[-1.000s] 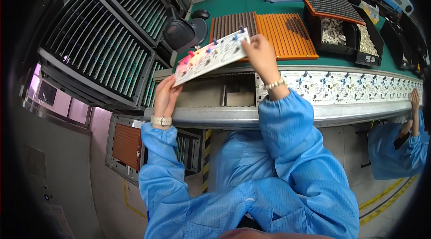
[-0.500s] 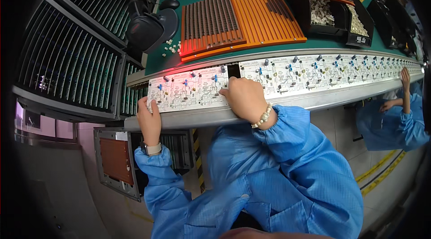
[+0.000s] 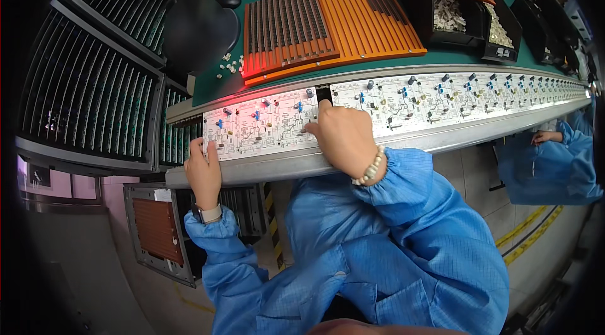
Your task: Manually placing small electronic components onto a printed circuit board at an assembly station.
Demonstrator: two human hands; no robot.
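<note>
A white circuit board with blue and dark components lies in the metal rail at the near side of the bench. My left hand grips its left end, thumb on the top face and fingers at the edge. At the board's right end, my right hand has its thumb on the surface and its fingers curled by the dark gap. What those curled fingers press on is partly hidden. Across that gap, a row of similar boards runs along the rail to the right. Red light falls on the held board's left part.
Beyond the rail lie an orange slotted tray and a brown slotted rack. Small white connectors are scattered beside them. Black bins hold pale parts. Board-filled racks stand left. A co-worker's hand is at far right.
The view has shifted slightly, and the gap beside my right hand looks a little narrower. Both my hands keep their hold on the board. The co-worker's raised hand has left the rail.
</note>
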